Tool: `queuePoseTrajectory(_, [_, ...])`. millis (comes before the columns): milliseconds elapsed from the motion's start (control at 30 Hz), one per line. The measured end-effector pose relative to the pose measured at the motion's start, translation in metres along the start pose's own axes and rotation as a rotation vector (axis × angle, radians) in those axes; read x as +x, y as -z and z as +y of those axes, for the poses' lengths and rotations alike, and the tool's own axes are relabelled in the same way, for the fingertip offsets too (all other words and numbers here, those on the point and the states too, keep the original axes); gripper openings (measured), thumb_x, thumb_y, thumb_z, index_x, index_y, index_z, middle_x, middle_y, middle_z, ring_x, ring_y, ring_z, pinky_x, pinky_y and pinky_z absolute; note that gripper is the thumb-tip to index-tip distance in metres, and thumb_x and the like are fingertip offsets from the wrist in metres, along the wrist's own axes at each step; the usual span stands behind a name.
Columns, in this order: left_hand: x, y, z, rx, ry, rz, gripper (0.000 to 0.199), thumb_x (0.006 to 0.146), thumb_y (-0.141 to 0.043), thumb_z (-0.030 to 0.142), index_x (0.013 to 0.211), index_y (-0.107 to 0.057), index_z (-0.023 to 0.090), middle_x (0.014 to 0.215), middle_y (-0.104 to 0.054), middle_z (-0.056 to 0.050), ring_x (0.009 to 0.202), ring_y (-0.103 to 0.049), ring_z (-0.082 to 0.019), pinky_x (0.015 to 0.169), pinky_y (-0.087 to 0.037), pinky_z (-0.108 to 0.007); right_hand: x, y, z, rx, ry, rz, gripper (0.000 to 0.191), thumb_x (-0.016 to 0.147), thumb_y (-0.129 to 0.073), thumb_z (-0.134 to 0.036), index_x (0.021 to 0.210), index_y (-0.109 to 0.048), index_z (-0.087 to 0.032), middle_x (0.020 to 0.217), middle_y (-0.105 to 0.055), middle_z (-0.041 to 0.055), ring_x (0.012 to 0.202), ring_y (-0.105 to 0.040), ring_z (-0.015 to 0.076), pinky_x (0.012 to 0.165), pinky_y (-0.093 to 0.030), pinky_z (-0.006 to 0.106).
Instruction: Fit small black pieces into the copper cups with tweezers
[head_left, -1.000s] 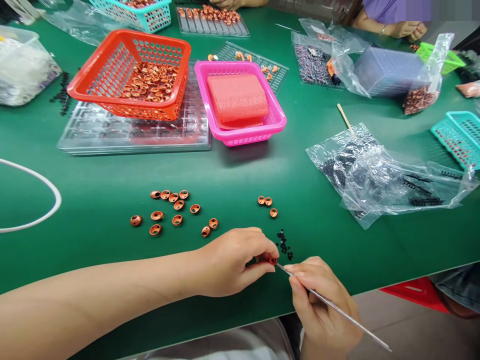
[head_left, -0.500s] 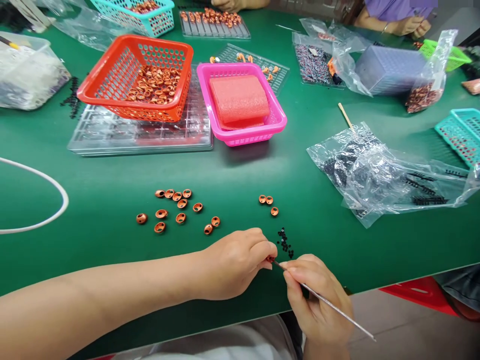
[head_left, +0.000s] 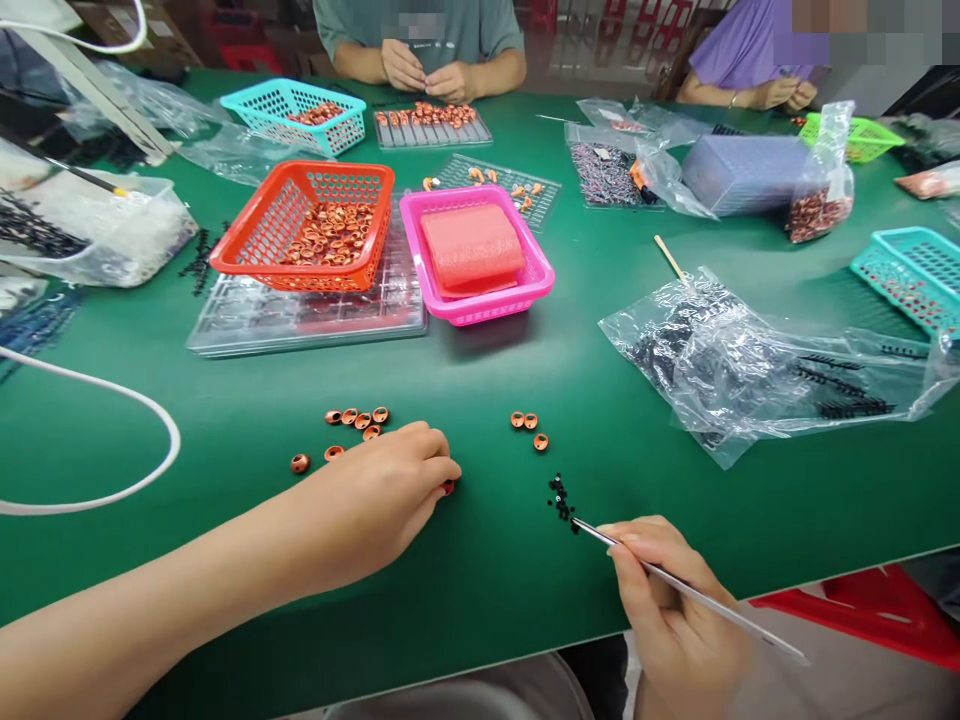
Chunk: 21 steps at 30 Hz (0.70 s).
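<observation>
My left hand [head_left: 397,490] is closed in a pinch, with a small copper-coloured ring-like piece [head_left: 448,487] partly showing at its fingertips. Several hollow copper-coloured pieces [head_left: 363,421] lie just beyond that hand, some of them hidden by it. In my right hand [head_left: 675,590] is a slender silver metal pick [head_left: 705,598], held like a pen. Its tip reaches the near end of a small cluster of tiny black parts [head_left: 559,497]; contact is hard to make out. Three more copper pieces [head_left: 530,421] lie past the cluster.
An orange basket [head_left: 247,262] of copper pieces rests on clear plastic trays [head_left: 300,340]. Beside it stands a pink basket [head_left: 480,308] with pink foam. Plastic bags [head_left: 720,370] with black parts lie right. A white cable [head_left: 161,410] loops at left. Two people sit opposite.
My left hand has moved left and away from my right hand, over the loose copper pieces. The pick's tip has left the held piece for the black parts. The view has tilted up.
</observation>
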<state>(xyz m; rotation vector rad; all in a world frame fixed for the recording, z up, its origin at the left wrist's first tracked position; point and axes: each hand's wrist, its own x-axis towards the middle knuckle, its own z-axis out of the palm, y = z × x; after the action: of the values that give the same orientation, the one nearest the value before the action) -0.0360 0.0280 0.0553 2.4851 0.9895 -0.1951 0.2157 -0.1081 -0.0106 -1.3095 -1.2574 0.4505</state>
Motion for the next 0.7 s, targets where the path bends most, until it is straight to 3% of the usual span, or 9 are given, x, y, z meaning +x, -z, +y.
queuePoseTrajectory(167, [0.014, 0.014, 0.005, 0.050, 0.039, 0.043, 0.014, 0.093, -0.056, 0.024, 0.093, -0.070, 0.021, 0.096, -0.065, -0.005, 0.089, -0.061, -0.024, 0.073, -0.046, -0.035, -0.001, 0.003, 0.007, -0.018, 0.012, -0.027, 0.027, 0.081, -0.064, -0.003, 0.098, -0.065, -0.023, 0.089, -0.073, 0.0027, 0.081, -0.068, 0.0186, 0.070, -0.057, 0.035])
queuePoseTrajectory(300, [0.046, 0.006, 0.023, -0.034, -0.011, 0.127, 0.016, 0.093, -0.060, 0.028, 0.105, -0.067, 0.020, 0.100, -0.067, -0.005, 0.095, -0.063, -0.025, 0.080, -0.049, -0.036, -0.002, 0.005, 0.008, 0.020, 0.006, -0.061, 0.028, 0.080, -0.064, 0.000, 0.099, -0.065, -0.021, 0.091, -0.073, 0.0039, 0.083, -0.069, 0.0185, 0.070, -0.057, 0.034])
queuePoseTrajectory(433, [0.074, -0.007, 0.036, -0.067, 0.043, 0.128, 0.026, 0.090, -0.066, 0.033, 0.107, -0.064, 0.014, 0.098, -0.069, -0.008, 0.092, -0.066, -0.027, 0.079, -0.052, -0.039, -0.003, 0.005, 0.009, 0.020, 0.004, -0.060, 0.030, 0.080, -0.063, 0.002, 0.100, -0.065, -0.020, 0.092, -0.072, 0.0041, 0.084, -0.068, 0.0183, 0.070, -0.056, 0.033])
queuePoseTrajectory(700, [0.088, -0.010, 0.035, -0.114, 0.007, 0.098, 0.012, 0.091, -0.062, 0.022, 0.102, -0.067, 0.018, 0.096, -0.069, -0.005, 0.089, -0.067, -0.023, 0.077, -0.052, -0.034, -0.004, 0.006, 0.009, 0.005, 0.002, -0.098, 0.032, 0.079, -0.064, 0.002, 0.102, -0.065, -0.021, 0.093, -0.072, 0.0046, 0.084, -0.067, 0.0187, 0.068, -0.056, 0.034])
